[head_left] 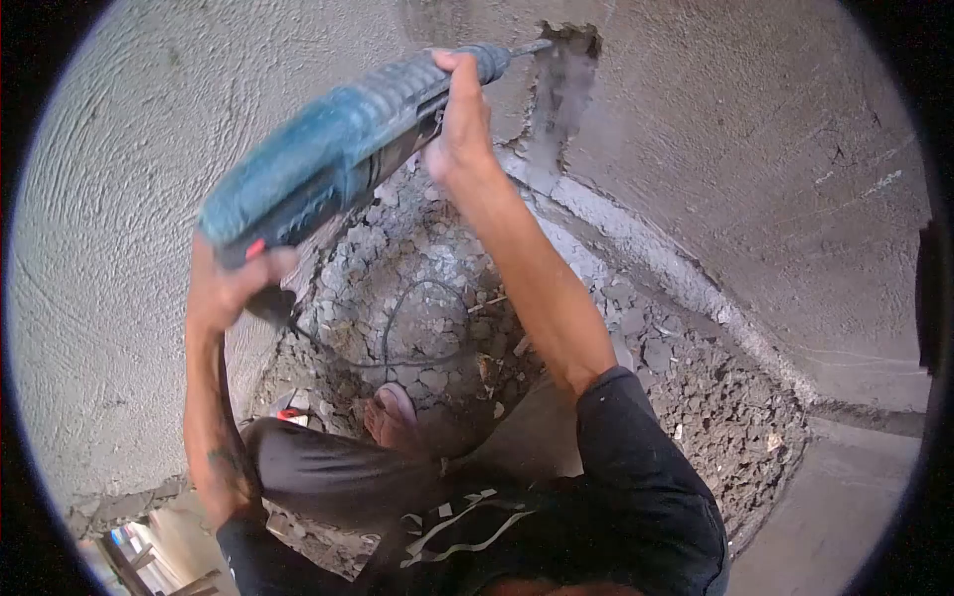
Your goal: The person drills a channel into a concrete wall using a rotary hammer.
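At the left, our left hand (pixel 227 290) wraps the rear handle of a blue rotary hammer (pixel 318 144), thumb just beside the red switch (pixel 256 248), the other fingers mostly hidden. The tool slants from there toward the far right, held between both our hands, while its dark cord (pixel 386 333) loops over the rubble (pixel 417 243). Farther right, our right hand (pixel 463 124) clasps the front end, thumb over the top; beyond it, the bit (pixel 532 47) reaches the left edge of a jagged groove (pixel 566 84) in the wall (pixel 735 129).
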`<move>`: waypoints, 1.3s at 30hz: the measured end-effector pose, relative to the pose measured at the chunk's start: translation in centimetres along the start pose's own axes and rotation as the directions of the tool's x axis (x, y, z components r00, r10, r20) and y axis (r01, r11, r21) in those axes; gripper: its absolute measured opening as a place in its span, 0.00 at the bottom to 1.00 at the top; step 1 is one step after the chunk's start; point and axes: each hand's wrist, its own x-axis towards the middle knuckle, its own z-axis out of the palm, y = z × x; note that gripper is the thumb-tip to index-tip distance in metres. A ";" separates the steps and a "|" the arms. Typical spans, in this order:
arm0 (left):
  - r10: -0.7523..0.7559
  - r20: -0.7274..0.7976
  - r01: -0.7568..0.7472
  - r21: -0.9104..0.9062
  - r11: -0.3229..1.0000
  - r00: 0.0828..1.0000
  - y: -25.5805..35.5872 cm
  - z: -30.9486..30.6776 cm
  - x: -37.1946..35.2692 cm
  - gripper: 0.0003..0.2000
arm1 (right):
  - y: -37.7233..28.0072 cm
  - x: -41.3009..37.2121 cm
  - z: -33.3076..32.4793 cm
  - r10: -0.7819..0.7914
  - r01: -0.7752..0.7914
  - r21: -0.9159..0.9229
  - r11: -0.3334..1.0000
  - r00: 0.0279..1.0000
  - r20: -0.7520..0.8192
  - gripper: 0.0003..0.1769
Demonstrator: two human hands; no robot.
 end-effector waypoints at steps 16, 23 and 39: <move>-0.330 0.061 0.334 -0.089 0.938 0.942 -2.1 2.7 -9.6 0.27 | 1.1 -6.5 -2.8 -0.004 0.030 -0.164 0.986 0.988 0.155 0.25; -0.297 -0.010 0.292 -0.164 0.942 0.955 -3.6 0.8 -7.2 0.27 | 1.9 -4.0 -0.8 -0.023 0.043 -0.156 0.987 0.992 0.126 0.28; -0.115 0.052 0.125 -0.237 0.963 0.992 -9.2 -4.6 4.7 0.29 | 3.8 3.0 2.6 -0.216 0.211 -0.118 0.970 0.976 -0.034 0.24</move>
